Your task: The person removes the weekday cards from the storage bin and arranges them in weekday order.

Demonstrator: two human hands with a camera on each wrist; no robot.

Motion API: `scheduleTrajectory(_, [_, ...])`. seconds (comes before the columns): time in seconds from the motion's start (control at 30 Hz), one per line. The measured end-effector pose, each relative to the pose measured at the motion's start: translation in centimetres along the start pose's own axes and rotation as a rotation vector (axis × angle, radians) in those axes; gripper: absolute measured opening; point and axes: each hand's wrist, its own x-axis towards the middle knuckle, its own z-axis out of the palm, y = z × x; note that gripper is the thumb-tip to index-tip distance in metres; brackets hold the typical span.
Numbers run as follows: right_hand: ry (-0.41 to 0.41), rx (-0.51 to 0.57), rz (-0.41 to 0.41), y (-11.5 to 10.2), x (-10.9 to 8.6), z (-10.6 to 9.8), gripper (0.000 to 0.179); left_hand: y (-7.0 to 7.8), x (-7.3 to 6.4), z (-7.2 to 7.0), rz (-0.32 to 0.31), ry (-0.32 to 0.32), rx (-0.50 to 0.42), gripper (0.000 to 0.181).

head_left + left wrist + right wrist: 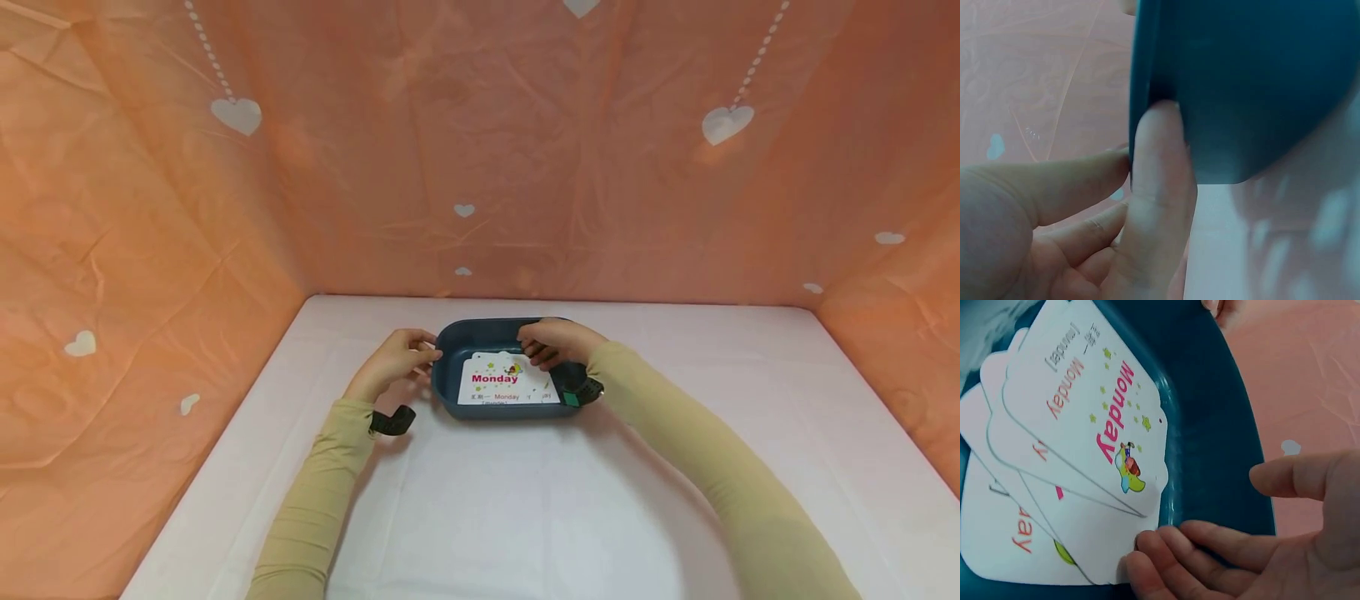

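A dark blue plastic tray (483, 332) with rounded corners rests on the white table. Inside it lies a fanned stack of white flashcards (1094, 415); the top flashcard (491, 382) reads "Monday" with stars and a small cartoon figure. At the tray's left end, my left hand (393, 362) pinches the rim between thumb and finger, plain in the left wrist view. My right hand (562, 340) reaches in over the right end. In the right wrist view its loosely bent fingertips (1141, 569) are right at the flashcards' edge, while the thumb (1285, 477) stands apart near the rim.
White cloth covers the table (480, 500). Orange sheeting (480, 150) with white hearts stands as walls at the back and both sides. A dark strap device (392, 421) sits on the left wrist, another (583, 392) on the right wrist, overlapping the tray's corner.
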Motion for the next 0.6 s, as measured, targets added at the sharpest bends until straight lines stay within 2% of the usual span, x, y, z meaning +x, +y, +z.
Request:
scheduleTrajectory(0.33, [-0.046, -0.119, -0.047, -0.6, 0.3, 0.4, 0.035, -0.3, 0.1, 0.0, -0.001, -0.001, 0.002, 0.038])
scheduleTrajectory(0.6, [-0.105, -0.164, -0.053, -0.5, 1.4, 0.3, 0.016, -0.4, 0.2, -0.1, 0.005, -0.002, -0.008, 0.038])
